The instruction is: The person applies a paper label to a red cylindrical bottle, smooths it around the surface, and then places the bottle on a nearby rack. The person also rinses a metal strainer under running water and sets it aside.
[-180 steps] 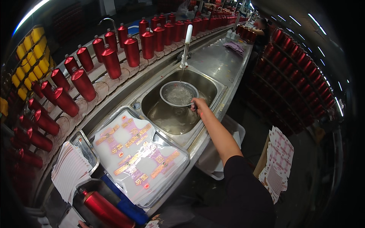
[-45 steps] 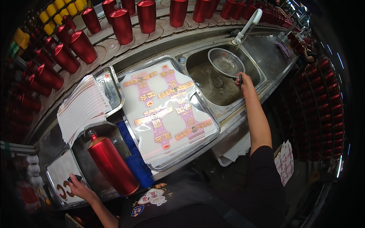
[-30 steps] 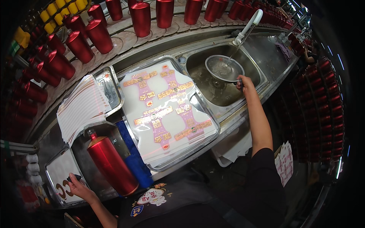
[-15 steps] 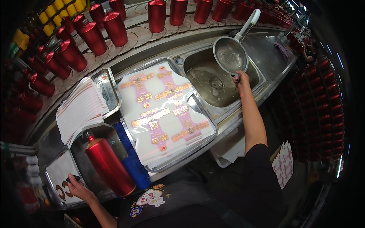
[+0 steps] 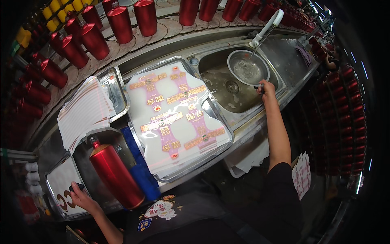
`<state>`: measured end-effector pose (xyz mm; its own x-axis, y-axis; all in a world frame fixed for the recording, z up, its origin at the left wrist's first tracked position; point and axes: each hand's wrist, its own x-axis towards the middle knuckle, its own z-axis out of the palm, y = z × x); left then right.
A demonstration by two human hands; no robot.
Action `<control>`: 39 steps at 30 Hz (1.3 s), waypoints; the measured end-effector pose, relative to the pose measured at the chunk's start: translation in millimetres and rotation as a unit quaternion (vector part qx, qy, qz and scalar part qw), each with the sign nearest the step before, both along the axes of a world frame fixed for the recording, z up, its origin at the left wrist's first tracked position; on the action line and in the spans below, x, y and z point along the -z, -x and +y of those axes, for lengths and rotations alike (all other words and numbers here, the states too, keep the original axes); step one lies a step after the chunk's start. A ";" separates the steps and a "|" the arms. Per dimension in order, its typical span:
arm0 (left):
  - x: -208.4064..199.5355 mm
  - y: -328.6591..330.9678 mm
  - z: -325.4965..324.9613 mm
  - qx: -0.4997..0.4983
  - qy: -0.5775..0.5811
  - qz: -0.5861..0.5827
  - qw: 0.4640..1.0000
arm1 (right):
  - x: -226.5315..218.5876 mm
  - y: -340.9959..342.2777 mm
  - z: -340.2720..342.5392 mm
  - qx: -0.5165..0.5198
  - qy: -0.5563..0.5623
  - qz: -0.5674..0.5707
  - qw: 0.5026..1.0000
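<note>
While the right hand (image 5: 267,90) keeps its fingers curled tightly around a short dark handle, the round grey metal pan (image 5: 233,67) joined to it is over the rectangular stainless-steel sink (image 5: 229,116), towards its far right part. From the curved white faucet (image 5: 269,24), a thin stream of water runs into the pan, which has clear, rippled water inside. Whether its underside touches the murky water below, I cannot tell.

At the lower left, the left hand (image 5: 82,199) pinches a small black object (image 5: 77,187) between thumb and fingers; its kind cannot be made out. Beneath that hand lies a white sheet with brown curved marks (image 5: 63,179).

Between the hands, a large glossy red metallic bottle (image 5: 116,177) lies with its neck pointing away from the person, just beside a bright blue cloth (image 5: 145,181). Right of the cloth, a broad silver metal tray (image 5: 231,142) bears transparent-edged sheets of pink-and-gold labels (image 5: 174,122). Upright red bottles (image 5: 120,24) line the curved conveyor (image 5: 162,30) behind.
</note>
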<state>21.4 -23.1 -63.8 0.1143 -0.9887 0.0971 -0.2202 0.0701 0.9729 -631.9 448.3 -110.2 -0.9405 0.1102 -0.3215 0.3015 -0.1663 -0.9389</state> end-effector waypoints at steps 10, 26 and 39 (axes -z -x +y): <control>0.6 -14.9 -1.4 -0.002 0.002 -0.019 1.000 | 22.0 21.6 -22.6 0.021 0.080 -0.021 0.996; -14.6 11.4 12.0 0.015 0.055 0.017 0.998 | 28.5 20.9 -13.7 -0.007 0.072 -0.024 0.997; 11.6 -15.9 -12.6 0.028 0.022 -0.014 0.999 | 8.1 22.3 30.7 0.004 -0.140 0.081 0.987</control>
